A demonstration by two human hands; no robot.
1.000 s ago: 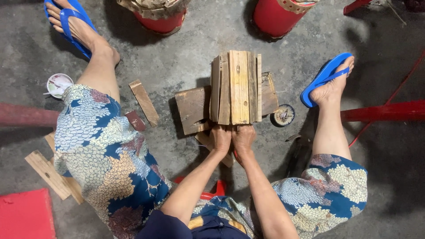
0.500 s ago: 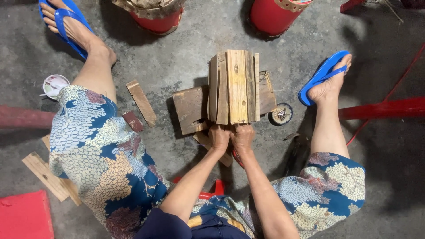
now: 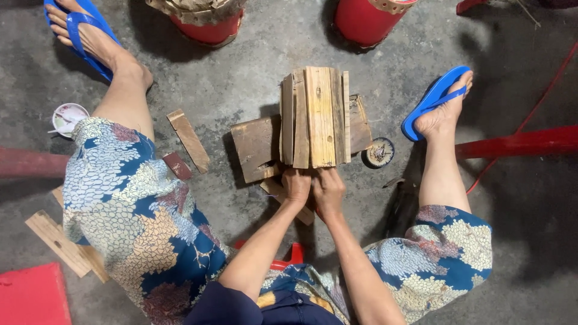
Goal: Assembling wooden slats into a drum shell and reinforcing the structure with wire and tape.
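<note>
A bundle of several wooden slats (image 3: 315, 115) stands side by side on a flat wooden block (image 3: 256, 147) on the concrete floor between my legs. My left hand (image 3: 296, 185) and my right hand (image 3: 328, 190) sit close together at the near end of the bundle, fingers curled against the slat ends. A small round container of nails (image 3: 379, 151) lies just right of the bundle. Another slat (image 3: 283, 195) pokes out under my hands.
Two red buckets (image 3: 208, 21) (image 3: 367, 21) stand at the far side. Loose wood pieces (image 3: 188, 139) (image 3: 57, 242) lie at left, with a small white bowl (image 3: 68, 116). A red bar (image 3: 521, 143) runs at right, and a dark tool (image 3: 402, 204) lies by my right leg.
The view has shifted slightly. My hands stay pressed at the near end of the slat bundle, with no clear movement of the wood.
</note>
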